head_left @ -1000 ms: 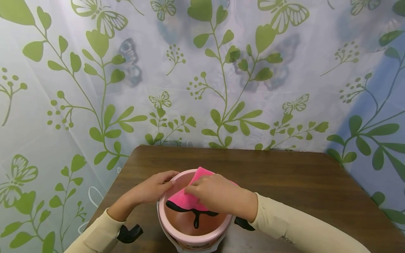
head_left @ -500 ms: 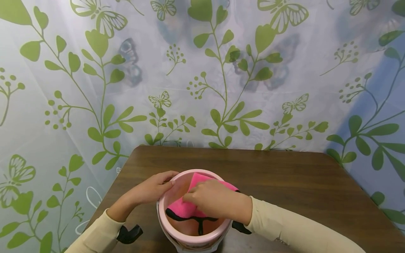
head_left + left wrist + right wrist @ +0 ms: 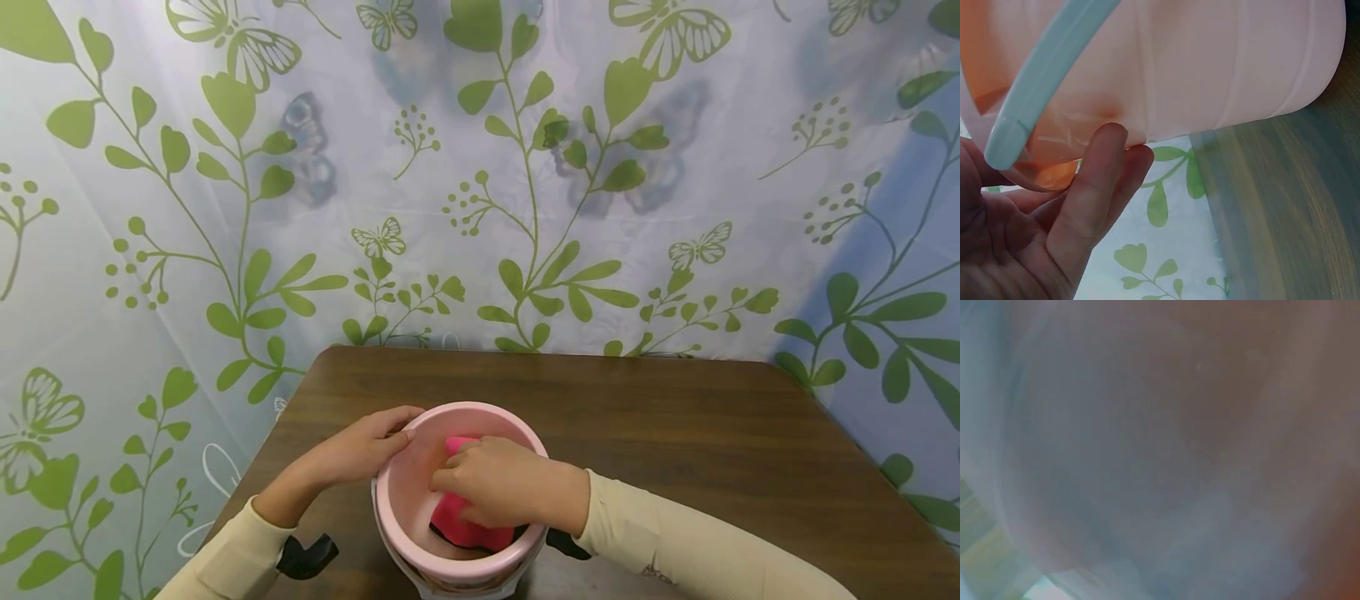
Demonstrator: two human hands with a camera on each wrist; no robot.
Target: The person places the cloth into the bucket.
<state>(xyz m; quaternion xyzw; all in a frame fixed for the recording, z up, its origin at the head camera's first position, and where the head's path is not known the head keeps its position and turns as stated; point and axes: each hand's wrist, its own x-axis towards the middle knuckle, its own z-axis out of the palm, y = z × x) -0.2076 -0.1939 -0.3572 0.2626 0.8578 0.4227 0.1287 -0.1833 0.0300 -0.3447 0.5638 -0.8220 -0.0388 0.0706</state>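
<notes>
A pink bucket (image 3: 392,508) stands on the wooden table near its front edge. On its left rim rests my left hand (image 3: 365,447), thumb over the inner side and fingers along the outer wall. The left wrist view shows that hand (image 3: 1079,212) close under the pale handle (image 3: 1047,81). Inside the bucket's mouth, my right hand (image 3: 498,482) holds a bright pink cloth (image 3: 468,527) with black edging. Most of the cloth's upper part is hidden behind the hand. The right wrist view is blurred, filled by a pale surface.
The brown wooden table (image 3: 675,442) extends behind and to the right of the bucket. A white curtain (image 3: 450,275) with green leaves and butterflies hangs along its back and sides. Dark straps (image 3: 306,556) show at the wrists.
My right hand has gone down and slightly left, taking the cloth from above the rim deeper into the bucket. The left hand and the bucket have stayed in place.
</notes>
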